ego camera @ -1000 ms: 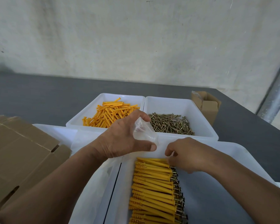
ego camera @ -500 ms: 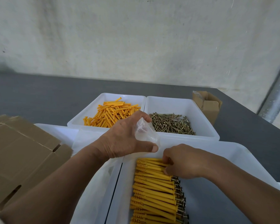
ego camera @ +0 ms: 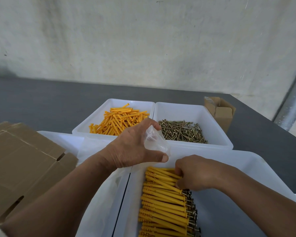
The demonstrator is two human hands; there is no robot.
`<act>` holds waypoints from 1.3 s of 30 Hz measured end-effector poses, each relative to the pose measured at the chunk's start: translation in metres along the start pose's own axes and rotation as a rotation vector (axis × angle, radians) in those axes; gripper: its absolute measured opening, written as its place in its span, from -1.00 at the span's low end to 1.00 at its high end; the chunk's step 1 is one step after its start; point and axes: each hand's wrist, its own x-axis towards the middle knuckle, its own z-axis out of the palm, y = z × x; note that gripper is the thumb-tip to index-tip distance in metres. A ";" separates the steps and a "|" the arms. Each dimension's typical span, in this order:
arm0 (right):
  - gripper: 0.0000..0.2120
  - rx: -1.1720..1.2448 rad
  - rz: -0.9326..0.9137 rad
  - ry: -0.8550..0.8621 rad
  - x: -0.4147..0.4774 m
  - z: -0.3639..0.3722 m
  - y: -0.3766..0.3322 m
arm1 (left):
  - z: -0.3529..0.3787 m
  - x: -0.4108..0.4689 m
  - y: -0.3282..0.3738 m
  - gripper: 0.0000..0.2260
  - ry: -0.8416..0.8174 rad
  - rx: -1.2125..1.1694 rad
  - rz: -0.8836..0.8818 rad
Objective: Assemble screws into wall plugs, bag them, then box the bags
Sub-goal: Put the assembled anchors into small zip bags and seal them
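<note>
The grey table (ego camera: 41,100) and its layout hadn't shifted in the last sec. The plug tray (ego camera: 96,117) w/ loose orange plugs (ego camera: 120,120) and the screw tray (ego camera: 217,120) w/ loose screws (ego camera: 181,132) sat side by side at the back. Flat cartons (ego camera: 24,159) lay at the left and a small open carton (ego camera: 220,113) stood far right. The near tray (ego camera: 246,161) held the row of assembled plugs (ego camera: 164,202), screw heads pointing right. The left hand (ego camera: 133,151) was as before, thumb and fingers curled round a small clear bag (ego camera: 155,141). The bag's mouth faced right over the near tray's far rim, near the right hand (ego camera: 195,173) but apart from it. The right hand was what changed: it had come down from beside the bag mouth onto the far end of the row. Its fingers (ego camera: 178,171) were now curled onto the topmost few plugs; whether any had lifted clear I couldn't tell. So prob. the bagging step, w/ a batch being picked. The bag looked empty, and boxing wasn't begun, since the cartons were still flat.
</note>
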 end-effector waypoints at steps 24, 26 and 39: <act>-0.91 0.394 0.001 0.494 -0.002 -0.018 0.009 | -0.001 0.000 -0.003 -0.37 0.022 -0.017 -0.010; -0.90 0.453 0.039 0.582 -0.006 -0.024 0.012 | -0.001 0.001 -0.004 -0.35 0.027 -0.007 -0.012; -0.83 0.995 -0.124 0.915 -0.013 -0.037 0.026 | -0.002 0.000 -0.003 -0.36 0.044 0.026 -0.020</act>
